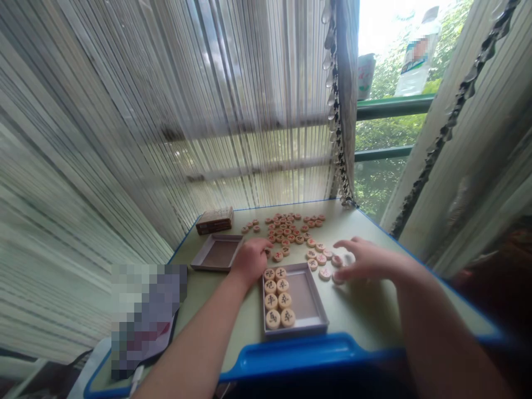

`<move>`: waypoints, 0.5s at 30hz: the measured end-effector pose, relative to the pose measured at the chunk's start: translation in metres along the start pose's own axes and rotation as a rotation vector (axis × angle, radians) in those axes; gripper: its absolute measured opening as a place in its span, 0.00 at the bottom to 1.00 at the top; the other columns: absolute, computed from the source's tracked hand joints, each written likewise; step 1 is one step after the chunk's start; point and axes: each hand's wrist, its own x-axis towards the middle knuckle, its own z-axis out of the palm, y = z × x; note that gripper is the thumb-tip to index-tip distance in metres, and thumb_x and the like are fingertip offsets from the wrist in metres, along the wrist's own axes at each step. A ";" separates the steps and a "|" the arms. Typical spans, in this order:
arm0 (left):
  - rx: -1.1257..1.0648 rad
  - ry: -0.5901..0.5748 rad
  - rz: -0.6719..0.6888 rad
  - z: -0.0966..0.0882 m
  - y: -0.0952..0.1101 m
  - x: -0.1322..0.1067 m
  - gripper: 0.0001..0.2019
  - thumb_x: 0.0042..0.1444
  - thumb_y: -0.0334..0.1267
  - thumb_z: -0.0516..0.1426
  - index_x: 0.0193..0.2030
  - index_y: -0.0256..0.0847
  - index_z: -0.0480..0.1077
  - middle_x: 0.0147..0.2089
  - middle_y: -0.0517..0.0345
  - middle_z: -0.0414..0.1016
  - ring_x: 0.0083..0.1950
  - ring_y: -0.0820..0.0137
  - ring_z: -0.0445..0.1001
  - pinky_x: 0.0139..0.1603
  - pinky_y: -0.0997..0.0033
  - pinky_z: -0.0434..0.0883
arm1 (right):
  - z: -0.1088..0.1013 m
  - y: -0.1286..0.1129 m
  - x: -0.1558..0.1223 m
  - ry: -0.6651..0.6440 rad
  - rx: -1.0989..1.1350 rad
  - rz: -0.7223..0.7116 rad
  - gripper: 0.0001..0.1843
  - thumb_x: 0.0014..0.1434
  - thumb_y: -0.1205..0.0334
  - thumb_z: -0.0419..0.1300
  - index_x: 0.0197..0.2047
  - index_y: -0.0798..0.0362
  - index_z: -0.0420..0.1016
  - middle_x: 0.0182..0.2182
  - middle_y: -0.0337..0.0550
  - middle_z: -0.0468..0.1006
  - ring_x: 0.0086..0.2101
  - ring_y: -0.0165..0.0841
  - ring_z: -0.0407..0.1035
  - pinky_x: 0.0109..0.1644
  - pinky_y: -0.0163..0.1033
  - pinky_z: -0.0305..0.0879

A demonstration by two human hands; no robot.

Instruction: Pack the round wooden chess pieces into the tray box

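My left hand (pixel 250 258) is closed, its fingertips on a round wooden Chinese chess piece (pixel 268 252) that they partly cover. My right hand (pixel 369 260) reaches over the right side of the table with thumb and fingers spread; its thumb is close to a piece (pixel 337 278) lying there. Between my forearms stands a shallow cardboard box (pixel 306 293). Two columns of pieces with black characters, such as this one (pixel 272 318), fill its left side. Beyond it, many loose pieces (pixel 286 231) are scattered, with red or black characters.
A second shallow tray (pixel 216 254) lies left of my left hand, with a small printed box (pixel 215 220) behind it. A pixelated object (pixel 149 318) is at the table's left edge. The table (pixel 353 321) has a blue rim. String curtains (pixel 249 83) hang behind it.
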 end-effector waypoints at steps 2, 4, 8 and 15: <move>0.007 0.030 0.025 0.001 0.000 0.000 0.16 0.44 0.19 0.49 0.31 0.37 0.74 0.34 0.55 0.78 0.39 0.68 0.75 0.44 0.67 0.72 | 0.003 0.006 -0.002 -0.040 -0.011 0.061 0.47 0.34 0.41 0.65 0.58 0.46 0.62 0.49 0.51 0.63 0.41 0.43 0.67 0.41 0.42 0.66; 0.007 0.052 0.045 0.002 0.001 0.000 0.16 0.44 0.19 0.49 0.30 0.37 0.74 0.34 0.55 0.77 0.38 0.68 0.74 0.44 0.67 0.72 | 0.008 0.008 -0.002 -0.053 -0.030 0.064 0.44 0.33 0.45 0.66 0.56 0.44 0.64 0.48 0.49 0.63 0.37 0.40 0.69 0.37 0.41 0.66; 0.007 0.068 0.049 0.004 0.001 0.000 0.15 0.44 0.19 0.49 0.29 0.37 0.74 0.33 0.55 0.77 0.37 0.68 0.74 0.43 0.68 0.72 | 0.017 0.006 0.002 -0.035 -0.048 -0.040 0.35 0.36 0.52 0.65 0.51 0.45 0.68 0.46 0.46 0.64 0.30 0.33 0.68 0.33 0.37 0.64; 0.011 0.074 0.041 0.003 0.000 0.000 0.14 0.44 0.20 0.50 0.28 0.38 0.73 0.31 0.56 0.77 0.36 0.68 0.73 0.42 0.68 0.71 | 0.020 -0.008 0.011 0.085 -0.021 -0.074 0.29 0.41 0.57 0.64 0.50 0.49 0.70 0.44 0.48 0.66 0.32 0.32 0.68 0.38 0.35 0.64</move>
